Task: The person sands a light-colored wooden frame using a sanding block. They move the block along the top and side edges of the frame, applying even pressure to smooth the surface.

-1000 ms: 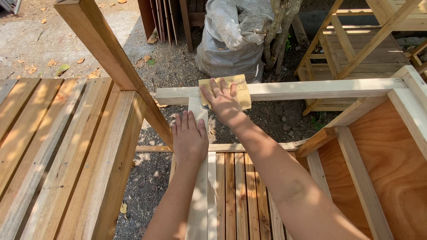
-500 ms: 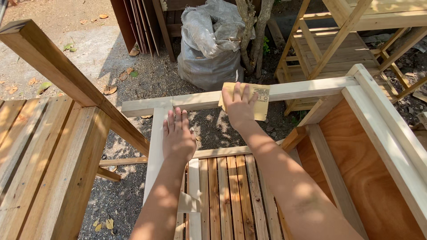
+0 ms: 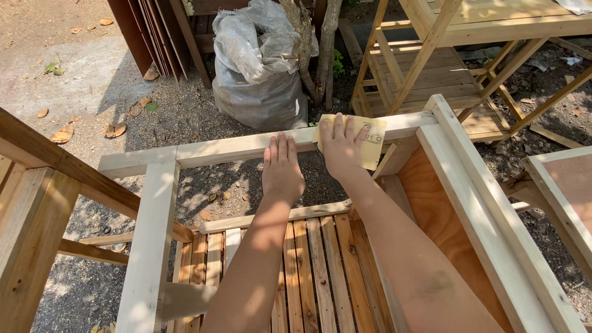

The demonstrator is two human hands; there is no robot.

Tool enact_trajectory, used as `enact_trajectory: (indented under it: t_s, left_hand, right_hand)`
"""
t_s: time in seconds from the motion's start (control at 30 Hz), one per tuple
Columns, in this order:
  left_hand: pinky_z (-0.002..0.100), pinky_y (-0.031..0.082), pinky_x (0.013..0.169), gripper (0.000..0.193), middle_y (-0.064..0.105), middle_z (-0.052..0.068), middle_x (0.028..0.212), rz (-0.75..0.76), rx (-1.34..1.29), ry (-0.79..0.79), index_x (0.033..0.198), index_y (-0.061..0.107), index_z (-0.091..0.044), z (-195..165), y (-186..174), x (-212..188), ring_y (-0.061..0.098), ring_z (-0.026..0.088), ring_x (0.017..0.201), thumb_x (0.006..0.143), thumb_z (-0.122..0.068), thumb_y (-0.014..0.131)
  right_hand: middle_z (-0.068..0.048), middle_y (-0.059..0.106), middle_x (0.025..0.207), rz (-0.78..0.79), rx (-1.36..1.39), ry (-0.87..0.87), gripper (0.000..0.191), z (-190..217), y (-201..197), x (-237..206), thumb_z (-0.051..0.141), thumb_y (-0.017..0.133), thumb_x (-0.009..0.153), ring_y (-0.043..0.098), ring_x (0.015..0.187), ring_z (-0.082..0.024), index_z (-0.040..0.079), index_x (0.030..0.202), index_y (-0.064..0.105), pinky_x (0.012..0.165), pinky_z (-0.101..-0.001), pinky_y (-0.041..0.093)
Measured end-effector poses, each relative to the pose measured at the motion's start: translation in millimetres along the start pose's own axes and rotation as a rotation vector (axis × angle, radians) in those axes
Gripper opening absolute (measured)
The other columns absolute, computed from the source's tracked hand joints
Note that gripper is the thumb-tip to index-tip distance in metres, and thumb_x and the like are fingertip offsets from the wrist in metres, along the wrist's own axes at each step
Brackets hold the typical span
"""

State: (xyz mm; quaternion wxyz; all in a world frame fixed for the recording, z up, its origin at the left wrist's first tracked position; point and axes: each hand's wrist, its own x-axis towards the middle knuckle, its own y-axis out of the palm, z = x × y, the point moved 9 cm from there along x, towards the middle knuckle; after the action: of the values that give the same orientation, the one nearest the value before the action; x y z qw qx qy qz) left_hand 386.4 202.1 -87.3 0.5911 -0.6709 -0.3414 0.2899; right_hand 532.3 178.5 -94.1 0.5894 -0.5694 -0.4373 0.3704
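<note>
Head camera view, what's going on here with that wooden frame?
A person is sanding the top rail of a pale wooden frame. The right hand presses a yellow sheet of sandpaper flat on the rail, and the left hand rests beside it. Slats lie below; a grey sack stands beyond.

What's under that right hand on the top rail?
A yellow sheet of sandpaper lies under the right hand, draped over the pale wooden rail. The hand covers the sheet's middle and the rail beneath it.
</note>
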Motion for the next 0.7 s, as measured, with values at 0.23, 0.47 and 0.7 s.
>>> enact_trajectory:
  t_s: [0.23, 0.47, 0.7]
  left_hand:
    - [0.050, 0.005, 0.126, 0.083, 0.005, 0.013, 0.172, 0.094, 0.080, -0.041, 0.162, 0.010, -0.008, -21.6, -1.0, 30.5, 0.000, 0.035, 0.157, 0.090, -0.013, 0.050]
    - [0.062, 0.006, 0.124, 0.080, 0.036, 0.012, 0.157, 0.068, 0.025, -0.056, 0.159, 0.030, -0.017, -27.8, -17.5, 38.6, 0.024, 0.038, 0.150, 0.093, -0.054, 0.056]
    - [0.064, 0.006, 0.123, 0.061, 0.047, 0.009, 0.149, -0.004, -0.120, -0.074, 0.152, 0.043, -0.037, -22.5, -21.0, 44.6, 0.030, 0.036, 0.148, 0.098, -0.067, 0.039]
  right_hand:
    - [-0.011, 0.012, 0.168, 0.083, 0.024, -0.046, 0.085, -45.1, -18.5, -12.2, 0.001, 0.057, 0.090, 0.010, 0.153, -0.043, 0.034, 0.160, 0.021, 0.113, -0.0766, 0.011]
    - [-0.017, 0.023, 0.168, 0.015, 0.011, 0.044, 0.086, -85.8, -16.5, -3.3, -0.002, 0.063, 0.084, 0.015, 0.154, -0.045, 0.027, 0.158, 0.032, 0.114, -0.0739, 0.011]
    - [-0.012, 0.034, 0.165, 0.167, 0.054, 0.038, 0.078, -96.6, -5.1, 2.2, -0.005, 0.059, 0.091, 0.019, 0.158, -0.040, 0.029, 0.158, 0.038, 0.123, -0.0739, 0.010]
